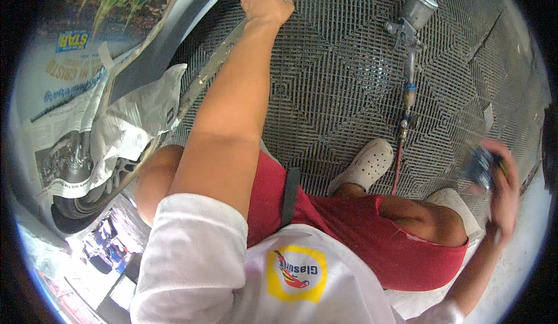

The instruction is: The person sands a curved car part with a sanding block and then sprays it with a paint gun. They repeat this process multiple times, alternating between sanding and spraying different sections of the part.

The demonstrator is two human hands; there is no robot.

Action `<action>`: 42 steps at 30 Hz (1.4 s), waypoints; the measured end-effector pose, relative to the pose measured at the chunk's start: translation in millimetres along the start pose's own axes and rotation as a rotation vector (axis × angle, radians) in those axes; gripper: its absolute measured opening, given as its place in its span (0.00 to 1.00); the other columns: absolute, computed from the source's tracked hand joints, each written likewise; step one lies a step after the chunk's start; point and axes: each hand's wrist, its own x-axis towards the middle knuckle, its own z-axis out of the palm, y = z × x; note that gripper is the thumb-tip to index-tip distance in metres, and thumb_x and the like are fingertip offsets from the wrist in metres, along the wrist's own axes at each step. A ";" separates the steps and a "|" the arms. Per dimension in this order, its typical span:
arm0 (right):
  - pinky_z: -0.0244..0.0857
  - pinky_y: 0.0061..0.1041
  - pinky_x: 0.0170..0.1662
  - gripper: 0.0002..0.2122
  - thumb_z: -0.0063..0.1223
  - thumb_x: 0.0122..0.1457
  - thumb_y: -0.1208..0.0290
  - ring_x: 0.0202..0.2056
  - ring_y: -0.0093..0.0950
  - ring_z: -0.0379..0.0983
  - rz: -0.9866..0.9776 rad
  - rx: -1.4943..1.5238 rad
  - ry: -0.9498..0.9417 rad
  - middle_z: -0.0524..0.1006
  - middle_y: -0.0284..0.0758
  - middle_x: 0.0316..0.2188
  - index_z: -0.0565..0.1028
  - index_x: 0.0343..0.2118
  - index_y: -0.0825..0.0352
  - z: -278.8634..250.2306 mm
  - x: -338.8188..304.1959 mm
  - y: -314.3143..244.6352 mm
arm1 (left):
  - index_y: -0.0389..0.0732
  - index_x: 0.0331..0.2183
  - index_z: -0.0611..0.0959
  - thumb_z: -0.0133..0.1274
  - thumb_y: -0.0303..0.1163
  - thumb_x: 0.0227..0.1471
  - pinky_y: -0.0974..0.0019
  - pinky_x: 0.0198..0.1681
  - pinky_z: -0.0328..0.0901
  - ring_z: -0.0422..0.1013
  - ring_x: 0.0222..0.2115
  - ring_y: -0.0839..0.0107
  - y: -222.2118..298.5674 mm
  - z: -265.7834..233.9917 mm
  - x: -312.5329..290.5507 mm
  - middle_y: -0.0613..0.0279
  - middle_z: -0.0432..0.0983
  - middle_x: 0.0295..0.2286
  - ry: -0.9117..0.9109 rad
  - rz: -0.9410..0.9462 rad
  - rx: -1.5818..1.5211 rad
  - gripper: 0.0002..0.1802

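Observation:
My left arm reaches forward. My left hand [268,7] rests at the long speckled strip [218,59] along the lower edge of a car panel [200,18]. Its outer finger and thumb are spread apart, while the middle fingers bend out of sight at the strip. On the right, my right hand [504,193] is closed around a small dark blue object [481,166] with shiny spots; motion smears it, so I cannot tell its kind. A spray gun [410,30] with a silver cup lies on the floor between my hands, nearer the far side.
Newspaper and printed sheets [67,109] cover the car's side at left, with a wheel [87,205] below them. A red hose [399,164] runs from the spray gun towards my pale clog [371,161]. Ridged grey tiles [317,85] make up the floor.

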 end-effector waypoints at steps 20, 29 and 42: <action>0.74 0.60 0.54 0.16 0.55 0.67 0.65 0.51 0.44 0.77 0.070 1.519 -0.331 0.79 0.44 0.49 0.73 0.52 0.70 370.0 251.9 -32.2 | 0.44 0.40 0.89 0.66 0.49 0.53 0.71 0.53 0.63 0.72 0.39 0.79 -53.9 -3.8 -21.0 0.72 0.83 0.37 -0.512 0.079 -1.142 0.20; 0.76 0.51 0.53 0.13 0.52 0.68 0.71 0.52 0.35 0.77 -0.084 1.324 -0.447 0.77 0.35 0.51 0.69 0.54 0.65 370.1 260.2 -34.1 | 0.45 0.41 0.90 0.71 0.42 0.47 0.64 0.56 0.61 0.74 0.43 0.73 -61.6 -15.2 -24.9 0.66 0.83 0.38 -0.523 0.153 -1.093 0.19; 0.77 0.35 0.48 0.16 0.63 0.62 0.69 0.38 0.23 0.74 -0.021 1.118 -0.190 0.76 0.28 0.38 0.74 0.50 0.65 394.0 271.3 -48.4 | 0.41 0.37 0.91 0.73 0.45 0.45 0.65 0.49 0.68 0.77 0.38 0.72 -51.1 -6.3 -27.4 0.62 0.85 0.35 -0.398 0.098 -0.859 0.21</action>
